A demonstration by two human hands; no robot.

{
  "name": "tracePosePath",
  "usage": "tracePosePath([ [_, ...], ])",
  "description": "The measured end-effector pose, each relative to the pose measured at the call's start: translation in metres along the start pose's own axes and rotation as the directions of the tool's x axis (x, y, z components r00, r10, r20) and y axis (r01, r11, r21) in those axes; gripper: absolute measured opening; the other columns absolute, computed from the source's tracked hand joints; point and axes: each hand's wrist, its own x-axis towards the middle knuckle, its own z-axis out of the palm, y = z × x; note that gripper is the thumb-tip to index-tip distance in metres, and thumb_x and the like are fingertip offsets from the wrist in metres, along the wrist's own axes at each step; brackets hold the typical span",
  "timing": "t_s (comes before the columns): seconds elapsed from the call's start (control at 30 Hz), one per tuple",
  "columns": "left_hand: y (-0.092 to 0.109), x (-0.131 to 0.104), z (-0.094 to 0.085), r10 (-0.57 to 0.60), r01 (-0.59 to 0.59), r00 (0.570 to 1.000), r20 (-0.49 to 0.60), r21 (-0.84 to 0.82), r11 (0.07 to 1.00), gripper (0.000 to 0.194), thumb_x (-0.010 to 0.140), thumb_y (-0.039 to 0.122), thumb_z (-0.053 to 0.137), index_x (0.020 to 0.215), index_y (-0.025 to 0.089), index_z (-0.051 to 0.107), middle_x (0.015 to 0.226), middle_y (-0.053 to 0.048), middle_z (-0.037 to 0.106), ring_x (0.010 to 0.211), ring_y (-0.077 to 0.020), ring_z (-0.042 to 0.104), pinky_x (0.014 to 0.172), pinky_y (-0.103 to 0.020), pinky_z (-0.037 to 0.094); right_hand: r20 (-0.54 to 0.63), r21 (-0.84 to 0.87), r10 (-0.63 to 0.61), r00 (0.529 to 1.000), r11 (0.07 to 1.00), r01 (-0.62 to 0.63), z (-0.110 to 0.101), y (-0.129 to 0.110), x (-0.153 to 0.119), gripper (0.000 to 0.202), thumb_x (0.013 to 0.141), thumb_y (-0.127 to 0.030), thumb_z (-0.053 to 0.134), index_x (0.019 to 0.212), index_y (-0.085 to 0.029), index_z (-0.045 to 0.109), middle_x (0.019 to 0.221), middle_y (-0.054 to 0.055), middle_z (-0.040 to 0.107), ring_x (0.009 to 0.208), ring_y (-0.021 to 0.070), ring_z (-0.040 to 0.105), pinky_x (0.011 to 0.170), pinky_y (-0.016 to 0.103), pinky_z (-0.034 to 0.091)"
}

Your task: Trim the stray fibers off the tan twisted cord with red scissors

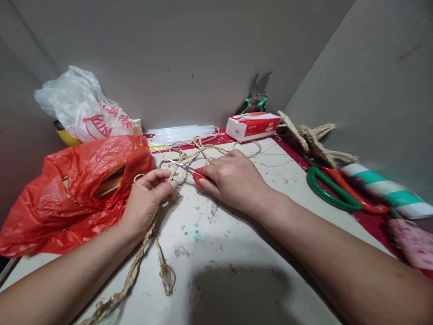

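Left fingers (165, 188): pinched shut on tan braided fibre cord (135, 266), seemingly steadying it
Right fingers (209, 185): closed around red-handled metal scissors (185, 167) beside cord

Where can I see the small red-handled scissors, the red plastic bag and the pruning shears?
Small red-handled scissors (190, 169): head view, on the metal just ahead of the handle.
Red plastic bag (84, 216): head view, on its crumpled front.
Pruning shears (258, 94): head view, at the base of the blades.
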Motion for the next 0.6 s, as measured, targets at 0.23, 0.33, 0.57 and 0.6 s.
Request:
tracePosePath([
  [0.23, 0.0026, -0.001, 0.003, -0.062, 0.064, 0.997, 0.054, -0.022, 0.998, 0.02, 0.073, 0.029, 0.07, 0.083, 0.012, 0.068, 0.059, 0.001, 0.06, 0.045, -0.0072, 0.05, 0.048, -0.021, 0.047, -0.104, 0.156, 0.062, 0.993, 0.987, -0.045, 0.0065, 0.0039, -0.0004, 0.03, 0.083, -0.036, 0.049, 0.062, -0.018, 0.061, 0.061, 0.002, 0.064, 0.059, 0.0141, 0.048, 0.069, 0.03, 0.028],
  [0.33, 0.0053, -0.0027, 0.0051, -0.051, 0.05, 0.994, 0.1, 0.011, 0.999, 0.018, 0.077, 0.03, 0.065, 0.079, 0.012, 0.066, 0.058, 0.0, 0.061, 0.043, -0.0069, 0.049, 0.046, -0.02, 0.046, -0.099, 0.207, 0.062, 0.993, 0.978, -0.04, 0.0053, 0.0024, -0.0008, 0.029, 0.078, -0.039, 0.051, 0.06, -0.018, 0.059, 0.059, 0.001, 0.061, 0.058, 0.0141, 0.047, 0.069, 0.03, 0.029],
  [0.57, 0.0062, -0.0007, 0.005, -0.033, 0.04, 0.998, 0.062, -0.115, 0.993, 0.019, 0.071, 0.024, 0.068, 0.086, 0.014, 0.063, 0.061, 0.002, 0.058, 0.046, -0.008, 0.047, 0.043, -0.022, 0.047, -0.023, 0.179, 0.004, 1.0, 0.984, 0.0, 0.0015, 0.0003, -0.0018, 0.031, 0.078, -0.045, 0.05, 0.072, -0.017, 0.063, 0.07, 0.004, 0.065, 0.068, 0.0182, 0.053, 0.073, 0.032, 0.028],
  [0.6, 0.006, -0.0004, 0.005, -0.03, 0.037, 0.998, 0.059, -0.119, 0.992, 0.02, 0.07, 0.024, 0.069, 0.086, 0.014, 0.063, 0.061, 0.002, 0.057, 0.046, -0.0079, 0.047, 0.043, -0.022, 0.047, -0.015, 0.157, -0.005, 1.0, 0.988, 0.008, 0.001, 0.0, -0.0017, 0.033, 0.078, -0.046, 0.049, 0.073, -0.017, 0.064, 0.07, 0.005, 0.065, 0.069, 0.0186, 0.054, 0.073, 0.033, 0.028],
])
